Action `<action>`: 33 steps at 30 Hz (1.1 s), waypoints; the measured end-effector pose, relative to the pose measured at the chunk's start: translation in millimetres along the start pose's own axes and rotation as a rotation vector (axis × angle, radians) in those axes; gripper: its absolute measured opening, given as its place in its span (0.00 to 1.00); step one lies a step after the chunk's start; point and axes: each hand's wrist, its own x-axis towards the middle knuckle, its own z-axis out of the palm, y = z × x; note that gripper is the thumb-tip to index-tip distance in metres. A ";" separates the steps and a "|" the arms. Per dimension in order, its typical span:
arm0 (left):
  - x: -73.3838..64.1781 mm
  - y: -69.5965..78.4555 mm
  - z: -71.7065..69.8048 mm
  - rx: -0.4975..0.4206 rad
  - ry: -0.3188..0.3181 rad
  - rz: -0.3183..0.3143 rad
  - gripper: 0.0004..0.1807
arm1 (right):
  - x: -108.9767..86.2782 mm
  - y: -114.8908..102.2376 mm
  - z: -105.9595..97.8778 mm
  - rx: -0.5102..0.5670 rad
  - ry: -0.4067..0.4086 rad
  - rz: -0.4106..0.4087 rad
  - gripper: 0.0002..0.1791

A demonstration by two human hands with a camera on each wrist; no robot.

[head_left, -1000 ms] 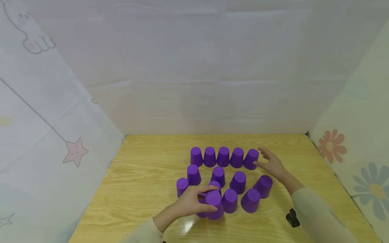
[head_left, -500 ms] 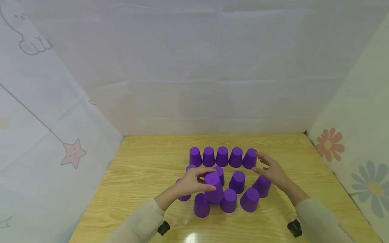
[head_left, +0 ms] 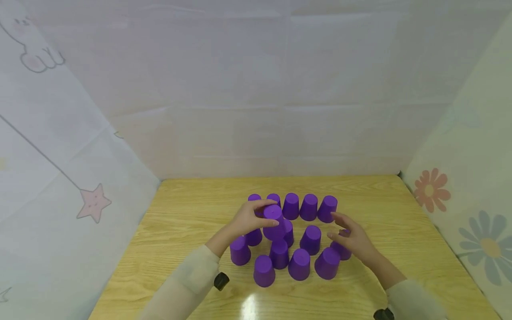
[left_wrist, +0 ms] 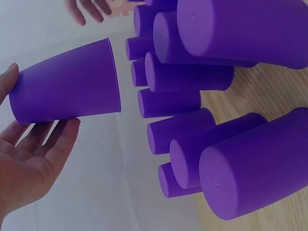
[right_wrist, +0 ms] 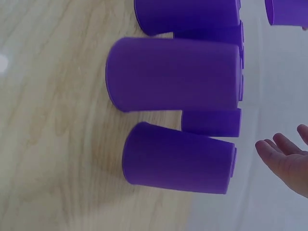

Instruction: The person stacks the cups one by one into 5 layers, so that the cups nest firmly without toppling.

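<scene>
My left hand (head_left: pixel 245 220) grips an upside-down purple cup (head_left: pixel 273 224) between thumb and fingers, lifted above other cups. In the left wrist view this cup (left_wrist: pixel 67 82) is well apart from those on the table, its wide mouth facing down toward the tabletop. My right hand (head_left: pixel 356 240) holds nothing; its fingers are loosely bent over the rightmost purple cup (head_left: pixel 341 250), partly covering it in the head view. That hand (right_wrist: pixel 288 161) shows in the right wrist view apart from the tops of the nearby cups.
A back row of upside-down purple cups (head_left: pixel 309 207) stands across the wooden table (head_left: pixel 180 231). Several more cups (head_left: pixel 299 265) stand in staggered rows in front. Printed fabric walls (head_left: pixel 240 89) enclose the table at the back and sides.
My left hand has carried the purple cup away from the front row, up and toward the back, slightly left. My right hand has drawn back from the back row's right-end cup toward me.
</scene>
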 end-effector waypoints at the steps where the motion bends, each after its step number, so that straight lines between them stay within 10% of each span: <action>1: 1.2 0.1 -0.9 0.008 0.022 -0.011 0.28 | -1.8 1.0 1.9 0.011 0.003 0.003 0.32; 9: 15.3 -4.3 -4.9 -0.116 0.075 -0.084 0.28 | -13.0 6.4 14.6 0.085 0.026 0.025 0.32; 18: 46.8 -48.5 0.8 -0.106 0.156 -0.117 0.30 | -21.8 13.8 21.0 0.031 0.069 -0.012 0.28; 33: 83.9 -51.8 4.0 -0.058 0.222 -0.174 0.30 | -34.8 32.6 32.7 0.004 0.075 0.082 0.32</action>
